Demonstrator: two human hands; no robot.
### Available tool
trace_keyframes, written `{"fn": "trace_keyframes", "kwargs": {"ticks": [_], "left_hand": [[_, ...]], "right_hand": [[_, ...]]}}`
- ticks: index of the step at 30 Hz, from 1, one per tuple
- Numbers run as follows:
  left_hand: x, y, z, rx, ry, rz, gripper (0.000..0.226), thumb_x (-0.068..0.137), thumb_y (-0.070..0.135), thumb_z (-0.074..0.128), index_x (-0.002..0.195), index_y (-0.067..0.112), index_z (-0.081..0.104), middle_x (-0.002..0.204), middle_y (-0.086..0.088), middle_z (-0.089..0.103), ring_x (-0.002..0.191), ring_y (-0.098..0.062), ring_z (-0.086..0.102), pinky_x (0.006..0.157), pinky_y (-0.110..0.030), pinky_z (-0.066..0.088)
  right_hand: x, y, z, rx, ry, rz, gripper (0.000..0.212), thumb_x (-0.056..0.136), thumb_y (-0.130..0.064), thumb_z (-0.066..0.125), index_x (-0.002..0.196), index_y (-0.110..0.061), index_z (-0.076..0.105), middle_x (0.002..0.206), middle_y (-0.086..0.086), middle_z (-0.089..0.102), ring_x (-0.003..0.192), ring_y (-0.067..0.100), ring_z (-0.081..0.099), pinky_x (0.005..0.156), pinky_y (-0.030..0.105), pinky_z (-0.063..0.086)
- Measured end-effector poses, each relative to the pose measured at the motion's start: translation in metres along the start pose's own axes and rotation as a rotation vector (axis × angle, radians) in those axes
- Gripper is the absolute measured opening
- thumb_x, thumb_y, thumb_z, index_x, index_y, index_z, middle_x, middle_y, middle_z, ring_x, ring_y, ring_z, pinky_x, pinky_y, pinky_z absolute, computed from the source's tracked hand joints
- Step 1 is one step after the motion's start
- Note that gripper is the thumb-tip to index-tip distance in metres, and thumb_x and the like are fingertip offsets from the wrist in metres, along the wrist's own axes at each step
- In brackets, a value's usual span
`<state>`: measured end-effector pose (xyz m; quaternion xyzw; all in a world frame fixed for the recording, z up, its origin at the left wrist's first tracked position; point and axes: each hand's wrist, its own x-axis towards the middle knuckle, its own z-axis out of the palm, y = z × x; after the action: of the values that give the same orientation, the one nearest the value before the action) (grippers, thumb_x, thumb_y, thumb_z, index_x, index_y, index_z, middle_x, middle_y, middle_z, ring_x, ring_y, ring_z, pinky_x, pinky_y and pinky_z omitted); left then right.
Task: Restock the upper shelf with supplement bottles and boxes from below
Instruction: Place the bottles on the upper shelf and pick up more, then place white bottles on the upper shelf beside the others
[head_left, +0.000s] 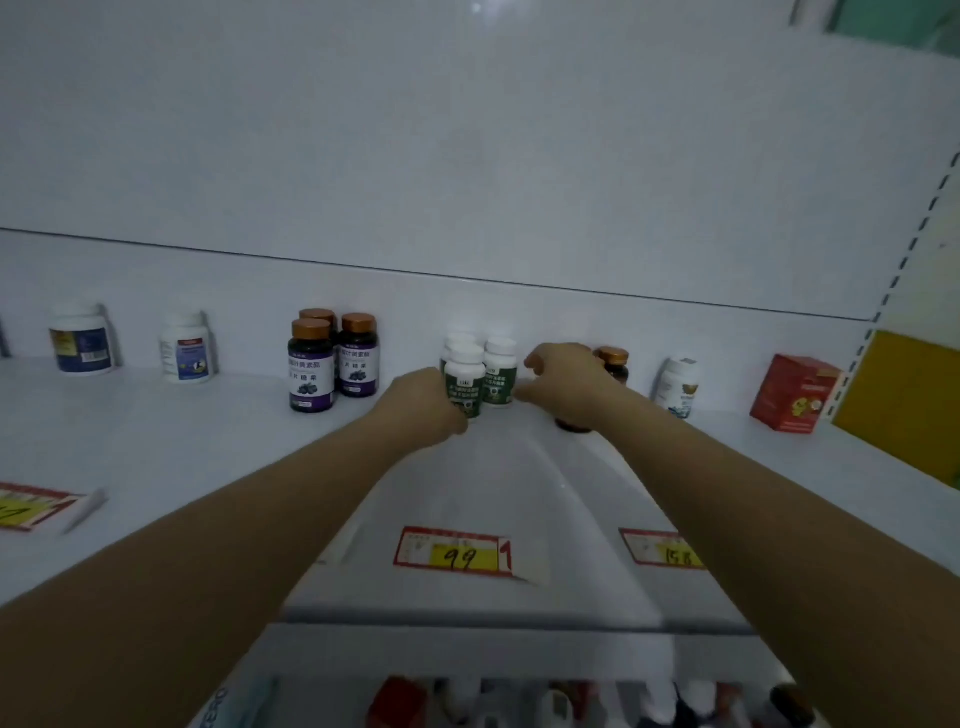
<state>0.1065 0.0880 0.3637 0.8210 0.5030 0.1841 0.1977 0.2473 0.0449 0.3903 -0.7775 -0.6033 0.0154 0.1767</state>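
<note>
Several white-capped, green-labelled supplement bottles (500, 375) stand in a cluster at the middle of the upper shelf (156, 441). My left hand (423, 402) is curled around the left side of the front green bottle (466, 382). My right hand (563, 379) is just right of the cluster, with fingers and thumb spread toward the rear green bottle and nothing in them. A dark bottle (574, 427) stands under my right wrist, only its base showing.
Three purple-labelled bottles with copper caps (311, 371) stand left of the cluster, and two white jars (83, 340) (187, 351) further left. On the right are a copper-capped dark bottle (614, 364), a white bottle (678, 387) and a red box (792, 393). Price tags (457, 553) line the shelf edge. Stock (571, 701) sits below.
</note>
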Motion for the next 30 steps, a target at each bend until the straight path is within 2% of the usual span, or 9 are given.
{"fn": "trace_keyframes", "kwargs": {"ticks": [2,5,7,10,13,20,23,28,30], "left_hand": [[-0.025,0.001,-0.005,0.047,-0.006,0.043,0.046,0.088,0.022,0.061,0.128,0.003,0.050,0.133,-0.013,0.053,0.114,-0.025,0.053,0.073,-0.021,0.036],[-0.070,-0.001,-0.011,0.115,-0.037,0.106,0.049,0.089,0.028,0.060,0.130,0.004,0.048,0.134,-0.013,0.052,0.104,-0.021,0.050,0.072,-0.025,0.038],[-0.093,-0.002,-0.011,0.162,-0.034,0.144,0.049,0.088,0.030,0.060,0.128,0.004,0.049,0.133,-0.014,0.052,0.101,-0.020,0.048,0.078,-0.028,0.040],[-0.139,-0.006,-0.010,0.197,-0.009,0.199,0.047,0.088,0.032,0.060,0.125,0.004,0.052,0.130,-0.014,0.054,0.108,-0.025,0.051,0.089,-0.032,0.043],[-0.184,-0.004,-0.004,0.198,0.007,0.243,0.044,0.088,0.032,0.058,0.123,0.006,0.054,0.127,-0.014,0.055,0.115,-0.030,0.051,0.094,-0.037,0.044],[-0.263,-0.001,0.038,0.160,-0.097,0.329,0.043,0.090,0.030,0.057,0.127,0.008,0.053,0.128,-0.011,0.053,0.116,-0.026,0.050,0.085,-0.027,0.038],[-0.275,-0.014,0.065,0.125,-0.214,0.243,0.040,0.091,0.027,0.057,0.126,0.008,0.053,0.127,-0.012,0.055,0.098,-0.021,0.049,0.080,-0.026,0.037],[-0.264,-0.038,0.114,0.102,-0.350,0.101,0.018,0.086,0.022,0.060,0.099,0.009,0.059,0.080,-0.003,0.054,0.077,-0.019,0.050,0.052,-0.022,0.034],[-0.255,-0.045,0.135,0.077,-0.387,0.049,0.025,0.087,0.024,0.060,0.107,0.009,0.058,0.089,-0.004,0.056,0.084,-0.019,0.052,0.062,-0.023,0.038]], "right_hand": [[-0.027,-0.005,-0.007,-0.089,-0.034,-0.011,0.029,0.091,-0.025,0.054,0.112,-0.006,0.061,0.113,0.011,0.063,0.110,0.027,0.057,0.087,0.031,0.045],[-0.078,-0.015,-0.012,-0.175,-0.069,0.023,0.020,0.090,-0.024,0.053,0.075,-0.011,0.054,0.081,0.003,0.054,0.093,0.024,0.053,0.063,0.025,0.037],[-0.108,-0.020,-0.015,-0.187,-0.083,0.029,0.020,0.091,-0.023,0.053,0.091,-0.005,0.059,0.094,0.010,0.059,0.089,0.023,0.051,0.059,0.023,0.036],[-0.162,-0.029,-0.019,-0.220,-0.076,0.035,0.040,0.093,-0.023,0.052,0.126,-0.002,0.056,0.128,0.013,0.057,0.115,0.028,0.052,0.088,0.028,0.043],[-0.211,-0.030,-0.017,-0.223,-0.060,0.056,0.042,0.092,-0.021,0.053,0.128,0.000,0.055,0.131,0.016,0.056,0.120,0.030,0.052,0.100,0.036,0.042],[-0.292,-0.008,0.009,-0.171,-0.111,0.143,0.040,0.091,-0.023,0.057,0.129,-0.009,0.054,0.131,0.010,0.055,0.119,0.025,0.052,0.097,0.031,0.042],[-0.309,0.012,0.033,-0.131,-0.190,0.187,0.042,0.091,-0.023,0.057,0.132,-0.013,0.050,0.135,0.009,0.052,0.123,0.024,0.050,0.100,0.031,0.040],[-0.309,0.060,0.080,-0.140,-0.308,0.226,0.042,0.089,-0.023,0.057,0.129,-0.012,0.052,0.128,0.012,0.058,0.111,0.027,0.056,0.088,0.031,0.045],[-0.305,0.083,0.096,-0.098,-0.355,0.248,0.042,0.089,-0.023,0.057,0.128,-0.010,0.052,0.125,0.013,0.058,0.099,0.026,0.055,0.079,0.029,0.043]]}}
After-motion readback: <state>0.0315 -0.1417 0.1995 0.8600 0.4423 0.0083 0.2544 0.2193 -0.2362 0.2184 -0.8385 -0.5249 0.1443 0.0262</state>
